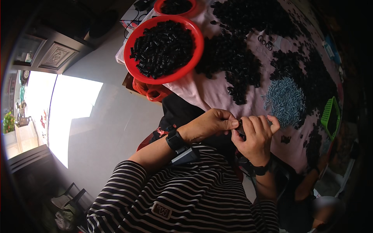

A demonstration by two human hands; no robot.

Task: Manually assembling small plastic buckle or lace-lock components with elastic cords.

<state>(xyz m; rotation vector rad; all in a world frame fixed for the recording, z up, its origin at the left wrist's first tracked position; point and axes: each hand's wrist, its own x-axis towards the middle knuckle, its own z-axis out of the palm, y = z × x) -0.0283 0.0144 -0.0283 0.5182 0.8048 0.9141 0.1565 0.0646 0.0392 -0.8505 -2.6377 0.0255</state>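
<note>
My left hand (211, 123) and my right hand (254, 136) meet at the near edge of a table draped in a pink cloth (211, 91). Both pinch a small black plastic part (240, 128) between their fingertips; most of it is hidden by the fingers. Just beyond the hands lies a heap of small silver-grey metal pieces (285, 100). Piles of black plastic parts (241, 58) spread over the cloth. I wear a black watch on each wrist and a striped top.
A big red bowl (134, 66) full of black parts stands at the table's left end, a second red bowl (159, 7) behind it. A green basket (331, 116) sits at the right. Another person (318, 194) is at lower right. Grey floor lies to the left.
</note>
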